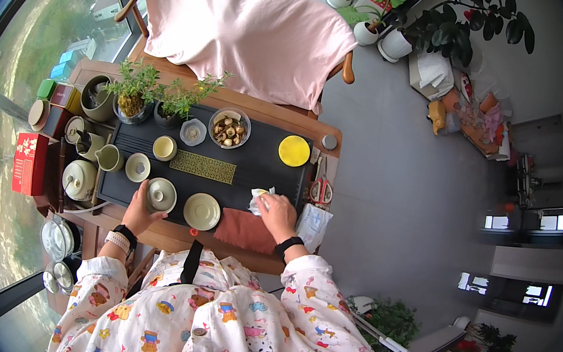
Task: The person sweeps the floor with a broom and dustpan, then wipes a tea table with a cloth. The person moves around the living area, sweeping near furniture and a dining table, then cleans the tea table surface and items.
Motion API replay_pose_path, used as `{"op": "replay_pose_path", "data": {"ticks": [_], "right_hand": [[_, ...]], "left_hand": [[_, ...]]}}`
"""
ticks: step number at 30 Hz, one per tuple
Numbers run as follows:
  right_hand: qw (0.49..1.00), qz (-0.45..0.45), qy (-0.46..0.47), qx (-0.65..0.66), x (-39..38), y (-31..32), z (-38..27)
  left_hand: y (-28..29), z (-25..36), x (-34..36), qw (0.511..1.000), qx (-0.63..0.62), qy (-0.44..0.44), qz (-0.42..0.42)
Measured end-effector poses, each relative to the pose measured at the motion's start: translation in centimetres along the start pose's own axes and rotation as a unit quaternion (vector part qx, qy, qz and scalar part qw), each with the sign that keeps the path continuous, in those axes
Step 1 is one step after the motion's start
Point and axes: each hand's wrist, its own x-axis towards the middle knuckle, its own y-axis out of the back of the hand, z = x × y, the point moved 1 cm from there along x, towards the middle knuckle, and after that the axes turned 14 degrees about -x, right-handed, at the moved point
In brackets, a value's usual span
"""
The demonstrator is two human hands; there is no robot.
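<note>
My left hand (pixel 140 212) is wrapped round the left side of a pale lidded tea bowl (pixel 162 193), whose lid is on. Between the fingers of my right hand (pixel 277 217) is a small crumpled white wrapper or tissue (pixel 260 197), held over the black tea tray (pixel 254 165). A pale saucer (pixel 202 212) lies right of the bowl, beside a folded reddish-brown cloth (pixel 245 231) under my right wrist. Near my left hand stand a small cup (pixel 138 167), another cup (pixel 164 148) and a pouring jug (pixel 109 157).
Toward the back of the tray are a bowl of brown-and-white pieces (pixel 230 128), a yellow round lid (pixel 293 151) and potted plants (pixel 133 94). Red-handled scissors (pixel 321 190) and a white packet (pixel 312 227) lie at right. A teapot (pixel 79 180) and red box (pixel 29 163) stand left.
</note>
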Motion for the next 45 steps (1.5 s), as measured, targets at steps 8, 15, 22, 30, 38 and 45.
{"op": "replay_pose_path", "data": {"ticks": [8, 15, 22, 30, 38, 45], "right_hand": [[0.987, 0.09, -0.12, -0.065, 10.6, 1.7, 4.3], [0.977, -0.024, -0.154, -0.145, 12.9, -2.6, 4.7], [0.995, 0.057, -0.082, -0.005, 9.8, -2.6, 2.1], [0.982, -0.006, 0.059, 0.178, 6.1, -4.7, -11.0], [0.985, 0.135, 0.046, 0.094, 3.1, 0.0, -4.5], [0.994, -0.064, -0.041, -0.077, -1.7, -3.2, 1.9]], "left_hand": [[0.2, 0.6, -0.2, 1.0, 0.021, 0.013, -0.005], [0.2, 1.2, -0.3, 0.999, 0.043, 0.023, -0.002], [0.1, 0.7, -0.3, 0.999, 0.027, 0.024, -0.006], [-0.2, -0.7, -0.2, 1.0, 0.004, 0.012, -0.004], [-0.1, -0.7, 0.0, 1.0, 0.01, 0.006, 0.0], [-0.1, 0.4, -0.4, 0.998, -0.043, 0.043, 0.004]]}}
